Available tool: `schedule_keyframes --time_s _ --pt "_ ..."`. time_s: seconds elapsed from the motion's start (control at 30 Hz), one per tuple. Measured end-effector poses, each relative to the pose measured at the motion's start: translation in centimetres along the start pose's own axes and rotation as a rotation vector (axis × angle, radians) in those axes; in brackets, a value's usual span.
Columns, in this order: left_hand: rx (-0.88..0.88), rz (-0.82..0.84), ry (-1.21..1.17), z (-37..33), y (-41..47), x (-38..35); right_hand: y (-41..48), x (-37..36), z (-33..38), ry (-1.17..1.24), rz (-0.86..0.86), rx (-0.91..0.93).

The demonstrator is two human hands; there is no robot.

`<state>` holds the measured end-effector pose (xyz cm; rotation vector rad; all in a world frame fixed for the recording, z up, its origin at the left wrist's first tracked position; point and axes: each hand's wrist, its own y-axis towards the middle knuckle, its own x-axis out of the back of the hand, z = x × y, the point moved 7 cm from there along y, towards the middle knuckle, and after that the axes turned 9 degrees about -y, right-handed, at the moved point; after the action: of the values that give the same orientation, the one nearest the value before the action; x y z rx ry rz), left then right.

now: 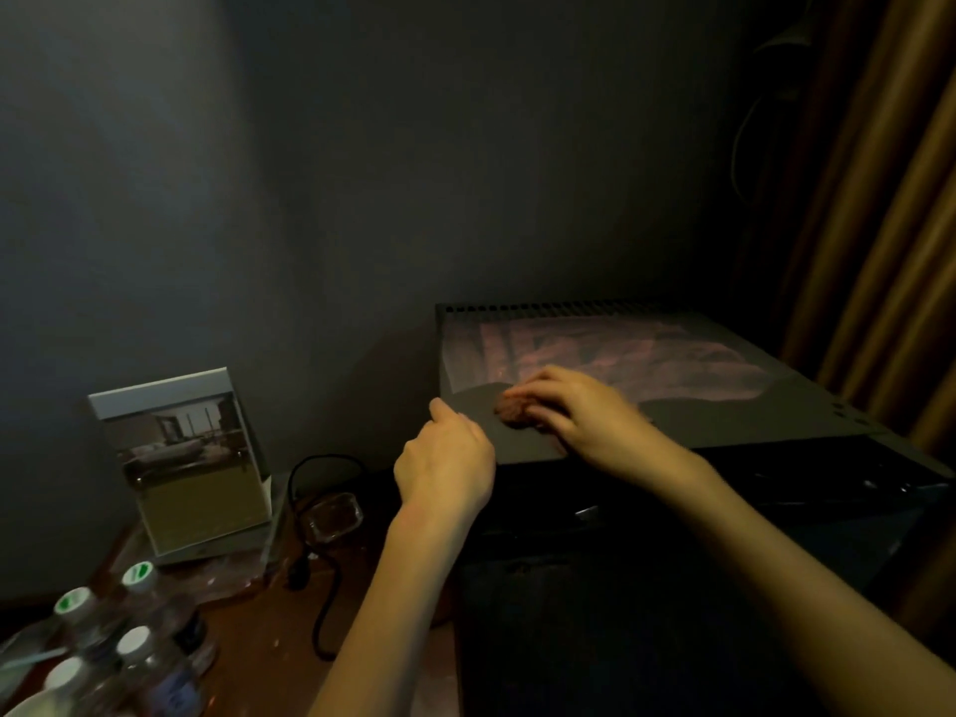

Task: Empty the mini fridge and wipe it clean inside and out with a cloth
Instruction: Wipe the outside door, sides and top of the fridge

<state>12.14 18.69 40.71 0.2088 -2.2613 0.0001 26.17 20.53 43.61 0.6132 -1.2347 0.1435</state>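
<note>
The dark mini fridge (724, 421) stands at the right against the wall, seen from above, its top faintly lit. My right hand (579, 408) lies on the front left part of that top and presses a small bunched reddish cloth (512, 410) under its fingers. My left hand (447, 458) hovers at the fridge's front left corner with loosely curled fingers, holding nothing. The fridge's front face (672, 587) is in deep shadow, so its door and inside are hidden.
On the wooden table at the left stand several water bottles (139, 613), a standing photo card (186, 458), a small clear container (333, 517) and a black cable (320, 587). A brown curtain (890, 225) hangs at the right of the fridge.
</note>
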Motion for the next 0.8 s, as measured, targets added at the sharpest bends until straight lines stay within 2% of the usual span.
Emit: schedule_keyframes --time_s 0.1,0.17,0.23,0.3,0.4,0.5,0.67,0.73,0.8 --pt "-0.001 0.001 0.018 0.1 -0.1 -0.2 -2.4 1.8 -4.1 -0.050 -0.051 -0.133" --pt "-0.029 -0.009 0.103 -0.2 -0.3 -0.2 -5.8 3.1 -4.6 -0.065 -0.089 -0.159" --pt "-0.131 -0.041 0.231 -1.0 -0.6 -0.2 -8.5 3.8 -3.4 -0.041 -0.103 -0.126" --pt "-0.304 -0.094 0.266 -2.1 -0.8 -0.2 -8.6 3.5 -2.0 0.005 -0.112 -0.068" --pt "-0.607 -0.081 0.097 -3.6 -1.4 -0.5 -5.4 2.2 -0.8 0.010 -0.089 -0.013" --pt "-0.794 -0.011 -0.026 -4.7 -2.1 -0.7 -2.4 1.5 -3.0 -0.004 -0.053 -0.043" --pt "-0.918 0.113 -0.121 -5.3 -2.2 -1.4 -6.8 4.6 -9.6 -0.087 -0.113 -0.248" --pt "-0.937 0.204 -0.195 -5.8 -2.1 -1.8 -9.2 5.4 -9.4 -0.126 -0.129 -0.262" --pt "-0.942 0.248 -0.261 -6.5 -1.8 -2.0 -9.4 5.0 -7.3 -0.105 -0.137 -0.199"
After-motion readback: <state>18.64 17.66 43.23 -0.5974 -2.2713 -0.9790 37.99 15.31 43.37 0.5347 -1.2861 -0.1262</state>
